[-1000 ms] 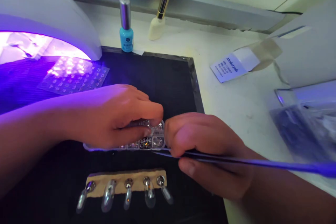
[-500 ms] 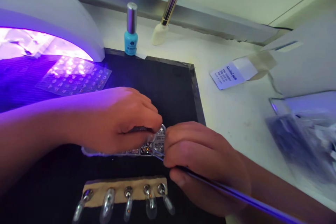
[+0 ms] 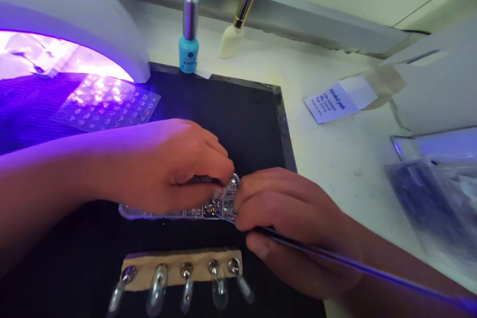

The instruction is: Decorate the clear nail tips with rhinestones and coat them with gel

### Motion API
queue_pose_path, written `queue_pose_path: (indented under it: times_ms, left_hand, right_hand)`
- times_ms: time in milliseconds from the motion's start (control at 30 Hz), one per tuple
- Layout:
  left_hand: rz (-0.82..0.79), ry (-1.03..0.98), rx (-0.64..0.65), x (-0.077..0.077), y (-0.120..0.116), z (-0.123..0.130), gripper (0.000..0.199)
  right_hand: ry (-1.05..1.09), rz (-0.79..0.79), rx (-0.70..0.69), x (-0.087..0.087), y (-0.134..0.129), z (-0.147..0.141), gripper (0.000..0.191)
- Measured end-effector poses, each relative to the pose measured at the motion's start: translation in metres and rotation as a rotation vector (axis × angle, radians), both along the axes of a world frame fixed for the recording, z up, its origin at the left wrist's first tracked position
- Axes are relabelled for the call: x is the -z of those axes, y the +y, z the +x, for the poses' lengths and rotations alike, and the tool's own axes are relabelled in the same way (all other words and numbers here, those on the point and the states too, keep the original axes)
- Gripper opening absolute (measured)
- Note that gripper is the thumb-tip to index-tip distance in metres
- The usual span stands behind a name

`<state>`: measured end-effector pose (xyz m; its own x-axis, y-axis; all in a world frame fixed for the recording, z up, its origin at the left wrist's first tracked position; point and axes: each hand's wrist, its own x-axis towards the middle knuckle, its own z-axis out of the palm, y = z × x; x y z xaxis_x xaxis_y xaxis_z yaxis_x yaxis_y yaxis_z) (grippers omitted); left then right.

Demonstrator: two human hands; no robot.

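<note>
My left hand [image 3: 175, 169] grips the end of a transparent compartmented case of rhinestones [image 3: 212, 210], with its fingers curled over the top and hiding part of the case. The case rests on a black mat [image 3: 238, 119]. My right hand [image 3: 294, 223] sits just to the right, holding a long, thin tool [image 3: 357, 267] like a pen. The tool's fine tip reaches the case's compartments. Below the hands, several nail tips with stones stand on a tan strip [image 3: 181, 268].
A white UV nail lamp [image 3: 67, 15] glows violet at the left, above a sticker sheet [image 3: 108, 107]. A blue polish bottle [image 3: 188, 35] and a gold-capped cream tube [image 3: 242, 15] stand behind the mat. An alcohol pad sachet [image 3: 331, 102] and a blurred plastic bag [image 3: 428, 198] lie right.
The tool has swung from nearly level to slanting down toward the lower right. Its tip stays at the case, and my left hand keeps hold of the case.
</note>
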<state>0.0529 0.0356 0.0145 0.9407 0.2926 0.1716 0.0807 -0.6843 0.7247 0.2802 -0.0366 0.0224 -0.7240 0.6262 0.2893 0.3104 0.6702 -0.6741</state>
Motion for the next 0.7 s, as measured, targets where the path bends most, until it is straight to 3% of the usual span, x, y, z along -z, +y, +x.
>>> queue_pose_path:
  times_ms: [700]
  left_hand:
    - [-0.014,0.024,0.004,-0.0011,0.0011,-0.0012,0.022]
  right_hand:
    - [-0.006,-0.037,-0.037,0.0021,0.0008,-0.0001,0.02]
